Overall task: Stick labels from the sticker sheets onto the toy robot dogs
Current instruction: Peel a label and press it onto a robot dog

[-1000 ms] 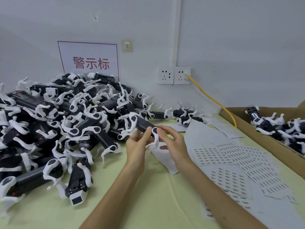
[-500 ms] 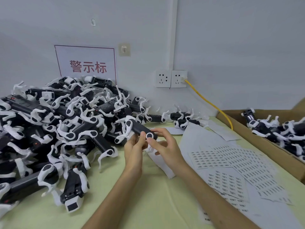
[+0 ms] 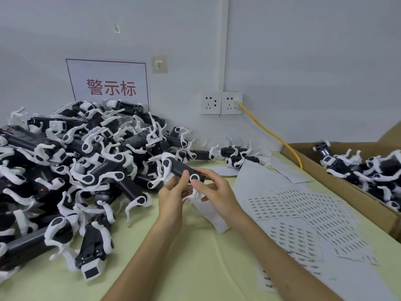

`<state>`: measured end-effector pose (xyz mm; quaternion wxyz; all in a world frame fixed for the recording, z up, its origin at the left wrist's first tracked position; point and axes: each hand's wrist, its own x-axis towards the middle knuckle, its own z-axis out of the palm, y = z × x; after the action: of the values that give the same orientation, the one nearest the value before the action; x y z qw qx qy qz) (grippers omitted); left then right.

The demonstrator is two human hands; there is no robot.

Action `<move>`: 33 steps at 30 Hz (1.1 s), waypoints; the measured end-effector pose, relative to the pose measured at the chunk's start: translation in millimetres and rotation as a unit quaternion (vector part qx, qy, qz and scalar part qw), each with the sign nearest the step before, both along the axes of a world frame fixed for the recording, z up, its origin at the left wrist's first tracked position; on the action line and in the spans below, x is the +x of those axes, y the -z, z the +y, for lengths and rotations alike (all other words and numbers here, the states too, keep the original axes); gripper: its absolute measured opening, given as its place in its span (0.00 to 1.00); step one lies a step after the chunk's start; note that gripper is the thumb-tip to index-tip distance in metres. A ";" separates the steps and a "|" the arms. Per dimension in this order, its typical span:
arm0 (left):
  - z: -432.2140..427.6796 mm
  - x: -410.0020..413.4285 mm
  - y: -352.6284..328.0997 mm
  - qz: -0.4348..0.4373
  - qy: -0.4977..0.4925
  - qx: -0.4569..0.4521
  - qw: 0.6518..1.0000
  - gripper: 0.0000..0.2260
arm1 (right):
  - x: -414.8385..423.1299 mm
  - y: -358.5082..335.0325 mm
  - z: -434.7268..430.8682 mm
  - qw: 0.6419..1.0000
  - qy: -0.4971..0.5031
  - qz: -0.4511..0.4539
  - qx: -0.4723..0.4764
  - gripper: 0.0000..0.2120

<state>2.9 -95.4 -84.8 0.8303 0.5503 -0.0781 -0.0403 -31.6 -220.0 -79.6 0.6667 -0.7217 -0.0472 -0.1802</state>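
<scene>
A black toy robot dog (image 3: 178, 166) with white legs is held above the table's middle. My left hand (image 3: 171, 195) grips its body from below, thumb on the side. My right hand (image 3: 213, 192) holds its near end, fingers curled round it beside a white leg joint. Sticker sheets (image 3: 288, 206) with rows of small printed labels lie spread on the table to the right of my hands. I cannot make out any label on my fingers.
A big heap of black and white toy dogs (image 3: 71, 170) fills the left of the yellow-green table (image 3: 195, 257). A cardboard box (image 3: 303, 157) with more dogs sits at the right. A yellow cable (image 3: 271, 133) runs from the wall socket.
Both hands have kept hold of the toy dog and turned it slightly. The view has tilted a little, so the scene sits lower in the frame.
</scene>
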 end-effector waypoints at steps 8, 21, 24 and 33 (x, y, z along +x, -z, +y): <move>-3.0 -1.2 1.2 -0.020 -0.035 0.044 0.998 0.15 | -0.5 -11.8 -11.4 0.995 0.052 0.052 0.067 0.06; -9.6 2.7 13.2 -0.052 0.017 0.167 0.984 0.14 | -25.9 -69.7 -198.0 0.814 0.170 -0.152 0.535 0.22; -10.7 2.1 13.7 -0.050 0.018 0.173 0.984 0.15 | -27.7 -68.1 -225.9 0.816 0.236 -0.117 0.515 0.28; -9.4 -5.4 13.8 -0.108 0.000 0.279 0.954 0.14 | 4.8 -33.7 -148.1 0.932 0.161 0.081 0.315 0.12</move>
<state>-2.5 -104.7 -98.7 0.6300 0.7614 -0.1528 -0.0005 -26.8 -368.1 -45.9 0.8236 -0.4845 0.1824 -0.2317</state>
